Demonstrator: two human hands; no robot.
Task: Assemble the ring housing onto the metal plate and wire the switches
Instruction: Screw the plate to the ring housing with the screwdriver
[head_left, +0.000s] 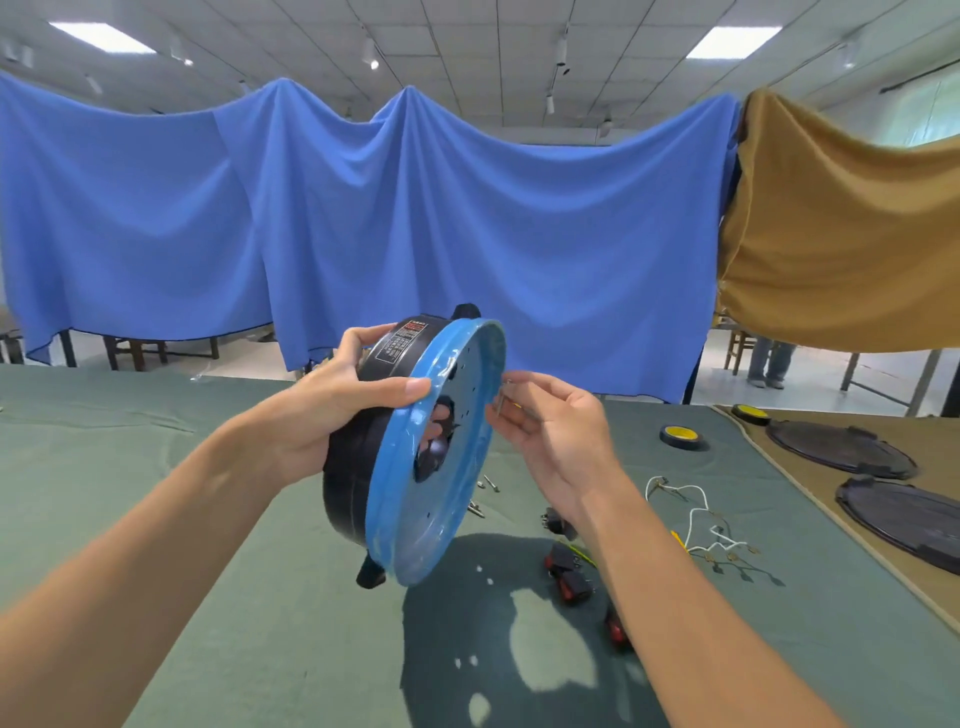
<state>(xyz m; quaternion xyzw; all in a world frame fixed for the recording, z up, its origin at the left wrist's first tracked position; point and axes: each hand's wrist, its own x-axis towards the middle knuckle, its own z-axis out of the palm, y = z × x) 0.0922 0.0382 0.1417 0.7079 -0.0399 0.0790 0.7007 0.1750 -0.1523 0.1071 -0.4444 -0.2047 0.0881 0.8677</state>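
My left hand (332, 410) grips the black ring housing (353, 467) together with the round metal plate (441, 499), which wears blue protective film. Both are held tilted on edge above the table, with my thumb over the blue rim. My right hand (550, 431) pinches a small metal screw (501, 397) close to the plate's upper right rim. Several red-and-black rocker switches (569, 577) lie on the cloth below my right forearm. White wires with terminals (696, 519) lie to their right. Two more screws (491, 483) rest on the cloth behind the plate.
Green cloth covers the table (208, 571). A roll of black tape with a yellow core (681, 436) sits at right, another farther back (750, 413). Two black round covers (841, 449) lie on brown cloth at far right. Blue and tan sheets hang behind.
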